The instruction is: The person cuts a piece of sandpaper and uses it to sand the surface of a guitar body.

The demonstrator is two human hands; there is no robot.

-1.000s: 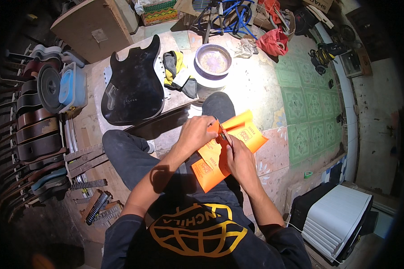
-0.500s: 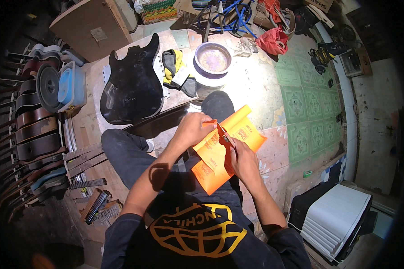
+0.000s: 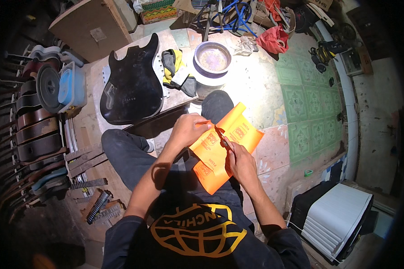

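An orange printed sheet of sandpaper lies across my lap, split by a dark gap running through it. My left hand is closed, pinching the sheet's upper left edge between thumb and fingers. My right hand is closed around a slim tool, apparently scissors, whose narrow metal end sits in the gap. Shadow and the fingers hide most of that tool. Beyond my left knee, a black electric guitar body rests on a low board, with yellow-and-grey gloves beside it.
A purple-rimmed basin stands past my right knee. Several guitars line the left side, near a clear bin with blue contents. Right of me is a white ridged box-shaped appliance. A red bag and blue tubing lie at the back.
Both hands have shifted slightly with the sandpaper, whose upper right part has tilted a little upward and left. The tool remains at the gap in the sheet.
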